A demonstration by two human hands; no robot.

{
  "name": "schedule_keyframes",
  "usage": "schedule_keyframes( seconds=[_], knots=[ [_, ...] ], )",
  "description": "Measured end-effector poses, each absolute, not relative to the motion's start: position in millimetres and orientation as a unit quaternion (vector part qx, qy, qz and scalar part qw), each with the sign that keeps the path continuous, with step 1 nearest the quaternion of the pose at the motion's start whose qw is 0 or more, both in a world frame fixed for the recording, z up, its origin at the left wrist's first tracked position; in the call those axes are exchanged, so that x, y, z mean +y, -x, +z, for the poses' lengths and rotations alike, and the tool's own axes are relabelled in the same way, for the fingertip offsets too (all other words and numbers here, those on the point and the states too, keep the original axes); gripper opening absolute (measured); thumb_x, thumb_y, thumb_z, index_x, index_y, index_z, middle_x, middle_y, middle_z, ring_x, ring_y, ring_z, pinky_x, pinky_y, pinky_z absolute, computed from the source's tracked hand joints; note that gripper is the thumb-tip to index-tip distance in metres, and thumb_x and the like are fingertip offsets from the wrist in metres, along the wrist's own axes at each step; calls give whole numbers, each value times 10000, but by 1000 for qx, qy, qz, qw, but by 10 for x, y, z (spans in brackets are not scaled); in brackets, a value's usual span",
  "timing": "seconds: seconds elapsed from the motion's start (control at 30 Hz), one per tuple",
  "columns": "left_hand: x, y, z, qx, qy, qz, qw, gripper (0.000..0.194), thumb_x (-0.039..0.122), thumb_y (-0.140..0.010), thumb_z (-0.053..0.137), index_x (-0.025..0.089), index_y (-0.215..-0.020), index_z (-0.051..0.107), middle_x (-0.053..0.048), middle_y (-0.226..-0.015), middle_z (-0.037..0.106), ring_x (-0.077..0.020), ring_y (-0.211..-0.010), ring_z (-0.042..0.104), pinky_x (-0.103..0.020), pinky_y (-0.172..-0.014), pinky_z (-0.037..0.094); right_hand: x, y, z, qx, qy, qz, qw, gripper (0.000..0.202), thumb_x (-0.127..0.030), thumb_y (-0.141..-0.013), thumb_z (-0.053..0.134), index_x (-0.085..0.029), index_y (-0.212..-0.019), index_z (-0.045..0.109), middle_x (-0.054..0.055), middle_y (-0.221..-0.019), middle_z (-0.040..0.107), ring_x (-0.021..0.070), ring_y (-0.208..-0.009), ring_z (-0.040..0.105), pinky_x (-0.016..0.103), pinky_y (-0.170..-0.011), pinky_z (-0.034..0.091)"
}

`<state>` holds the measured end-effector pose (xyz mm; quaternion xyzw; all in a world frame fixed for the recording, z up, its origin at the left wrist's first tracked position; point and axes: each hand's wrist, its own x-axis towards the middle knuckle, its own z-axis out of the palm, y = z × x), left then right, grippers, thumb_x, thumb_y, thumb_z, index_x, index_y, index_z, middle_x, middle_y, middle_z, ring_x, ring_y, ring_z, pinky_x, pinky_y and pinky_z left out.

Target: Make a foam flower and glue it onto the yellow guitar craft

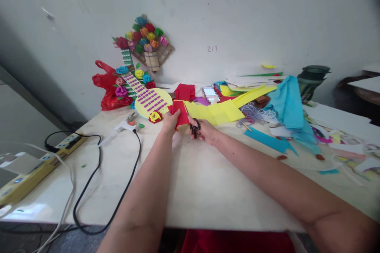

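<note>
My left hand (171, 121) grips a piece of red crepe paper (182, 114) over the middle of the table. In my right hand (205, 131) is a pair of black-handled scissors (194, 127), fingers wrapped through the loops. The blades point up along the border where the red piece meets a long yellow crepe paper sheet (213, 112); whether they are closed I cannot make out. Just left of my left hand lies a small red and yellow paper flower (155, 116), at the base of a yellow guitar-shaped craft (152, 101) with purple strips.
A white glue gun (126, 125) lies to the left, its black cord looping toward a yellow power strip (44, 166). Blue crepe paper (286, 102), tangled yarn (255, 112) and paper scraps crowd the right. A dark bottle (311, 81) stands behind; a red plastic bag (108, 87) sits back left.
</note>
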<state>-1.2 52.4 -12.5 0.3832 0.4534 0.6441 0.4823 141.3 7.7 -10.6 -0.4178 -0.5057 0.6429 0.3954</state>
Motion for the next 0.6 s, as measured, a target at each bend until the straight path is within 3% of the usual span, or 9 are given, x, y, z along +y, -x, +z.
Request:
schedule_keyframes(
  seconds=[0.6],
  knots=[
    [479,-25,-66,476,-372,638,478,109,187,-677,632,110,-744,595,-58,-646,651,-157,-557,613,-292,-601,504,125,-1358,-190,-521,400,616,435,486,-619,-643,608,-147,-687,502,-21,-491,537,72,-339,504,150,-237,184]
  ],
)
